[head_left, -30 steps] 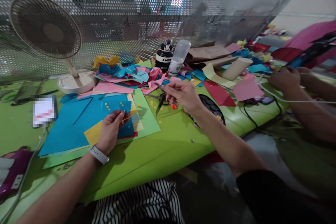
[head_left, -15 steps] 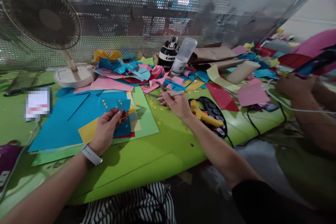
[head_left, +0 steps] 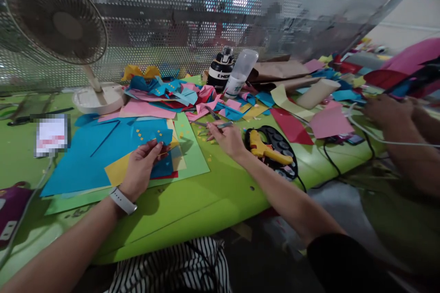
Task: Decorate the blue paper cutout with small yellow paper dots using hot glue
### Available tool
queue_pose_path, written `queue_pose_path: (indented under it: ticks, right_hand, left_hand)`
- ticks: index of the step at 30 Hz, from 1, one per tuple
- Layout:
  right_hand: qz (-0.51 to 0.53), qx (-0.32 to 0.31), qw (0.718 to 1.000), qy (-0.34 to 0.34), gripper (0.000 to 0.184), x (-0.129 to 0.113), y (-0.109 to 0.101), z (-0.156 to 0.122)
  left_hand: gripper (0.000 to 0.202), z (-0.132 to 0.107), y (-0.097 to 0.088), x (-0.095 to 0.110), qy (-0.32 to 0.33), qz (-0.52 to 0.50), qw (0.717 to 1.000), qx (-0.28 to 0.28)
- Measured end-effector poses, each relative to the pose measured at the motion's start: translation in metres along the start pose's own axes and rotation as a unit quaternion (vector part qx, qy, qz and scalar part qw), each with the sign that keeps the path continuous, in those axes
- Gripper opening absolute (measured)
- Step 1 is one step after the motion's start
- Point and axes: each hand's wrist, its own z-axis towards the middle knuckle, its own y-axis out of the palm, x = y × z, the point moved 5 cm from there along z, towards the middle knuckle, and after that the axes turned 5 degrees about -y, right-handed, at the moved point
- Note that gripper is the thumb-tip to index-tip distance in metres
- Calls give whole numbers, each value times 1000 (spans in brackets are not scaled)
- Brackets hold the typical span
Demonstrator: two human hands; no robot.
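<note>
My left hand (head_left: 140,169), with a white watch on the wrist, pinches a small blue paper piece (head_left: 161,137) dotted with tiny yellow squares and holds it just above a stack of blue, yellow and green sheets (head_left: 85,160). My right hand (head_left: 225,139) rests low on the green table (head_left: 206,201), fingers closed on a thin metal tool (head_left: 215,124) that points left over the green sheet. A yellow glue gun (head_left: 266,149) lies on a black palette (head_left: 280,144) just right of that hand.
A white desk fan (head_left: 58,23) stands back left before a perforated metal screen. A heap of coloured paper scraps (head_left: 178,96), a black bottle (head_left: 220,71) and a clear bottle (head_left: 240,71) lie behind. A co-worker's hands (head_left: 388,110) work at right, beside cables (head_left: 330,160).
My right hand dropped from chest height to the table and now holds the thin tool flat; the glue gun it hid is now visible. My left hand kept the blue piece still.
</note>
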Motion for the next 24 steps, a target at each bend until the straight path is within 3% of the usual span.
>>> queue_pose_path:
  ticks: [14,24]
  right_hand:
    - [41,9,999,4,53,8,0,3]
    - [-47,-14,996,-80,42,-1,4,-3]
  left_hand:
    - [37,0,0,1,2,-4,1000,-7]
    - [36,1,1,1,10,0,1000,-18]
